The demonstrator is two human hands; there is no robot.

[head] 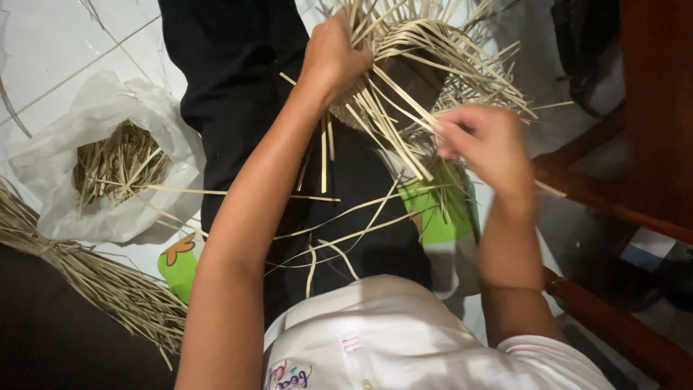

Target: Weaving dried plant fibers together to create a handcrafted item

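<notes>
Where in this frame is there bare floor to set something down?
Bare white tile shows at upper left, between the plastic bag of strips and the dark trousers. Crowded elsewhere: woven piece under left hand and right hand, straw bundle lower left, wooden furniture right.

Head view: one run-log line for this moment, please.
left hand: grips woven straw piece | right hand: pinches loose strip | plastic bag of straw: on floor, left

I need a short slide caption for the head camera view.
Left hand steadies a half-woven straw basket while right hand pinches a strip.
</notes>
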